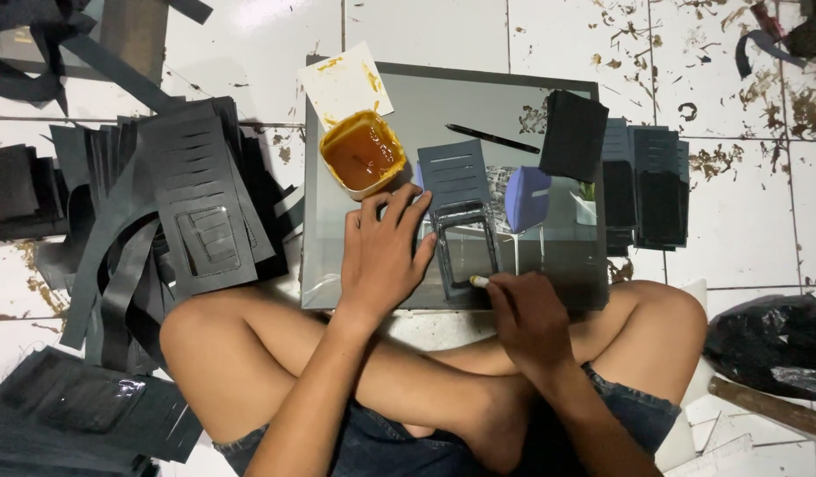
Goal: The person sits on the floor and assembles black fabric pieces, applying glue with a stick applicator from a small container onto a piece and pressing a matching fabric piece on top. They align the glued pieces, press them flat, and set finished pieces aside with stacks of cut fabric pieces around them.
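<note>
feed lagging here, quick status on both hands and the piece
Left hand flat, pinning dark slotted wallet panel. Right hand gripping small white-tipped applicator at panel's window frame. Tub of amber glue beside left fingers.

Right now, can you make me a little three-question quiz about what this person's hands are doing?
1. True or false: the left hand presses flat on the dark slotted piece.
2. What does the right hand hold? A) scissors B) a small pale-tipped stick C) a hammer
3. Fill in: the tub beside the left hand holds a thick ____-coloured liquid.

Key: 1 true; 2 B; 3 amber.
</note>
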